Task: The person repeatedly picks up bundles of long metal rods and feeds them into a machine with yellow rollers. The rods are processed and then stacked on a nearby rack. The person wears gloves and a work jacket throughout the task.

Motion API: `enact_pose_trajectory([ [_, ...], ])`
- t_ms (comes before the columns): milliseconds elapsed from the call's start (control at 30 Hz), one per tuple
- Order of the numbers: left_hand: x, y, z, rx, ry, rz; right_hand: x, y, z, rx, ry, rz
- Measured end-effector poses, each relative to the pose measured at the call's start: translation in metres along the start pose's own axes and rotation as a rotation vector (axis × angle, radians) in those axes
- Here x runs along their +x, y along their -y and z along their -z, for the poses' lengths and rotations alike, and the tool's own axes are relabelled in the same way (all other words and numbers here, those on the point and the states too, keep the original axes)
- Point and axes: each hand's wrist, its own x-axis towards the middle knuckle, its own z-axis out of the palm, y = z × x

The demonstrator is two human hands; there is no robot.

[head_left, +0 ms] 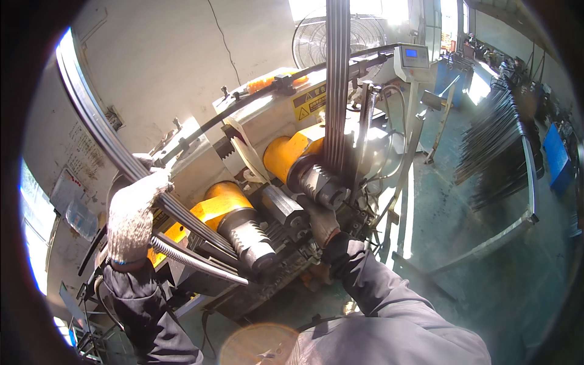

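My left hand [135,213], in a white knitted glove, is closed round a bundle of long thin metal bars [188,222] at the left. The bars slope from the upper left down to a ridged steel roller [248,240] on a yellow mount [222,198]. Near the middle of the machine, my gloved right hand [320,220] rests beside a dark steel block [283,205], under a second ridged roller [321,182]. Its fingers are mostly hidden, so what they touch is unclear. Another upright bundle of bars [337,85] stands behind that second roller.
A ribbed flexible hose [194,261] curves below the left bars. Behind the machine stand a large fan [310,45] and a small control box [412,59] with a lit screen. Many thin rods [496,146] lie on a rack at the right, near a blue panel [556,159].
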Motion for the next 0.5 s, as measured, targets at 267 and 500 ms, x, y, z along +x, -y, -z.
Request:
enact_pose_trajectory([
  [267,0.014,-0.003,-0.016,-0.146,-0.043,-0.022,-0.002,0.004,-0.003,0.150,0.049,-0.116],
  [500,0.020,-0.020,-0.018,-0.200,-0.157,-0.068,-0.004,0.013,-0.005,-0.008,0.027,-0.068],
])
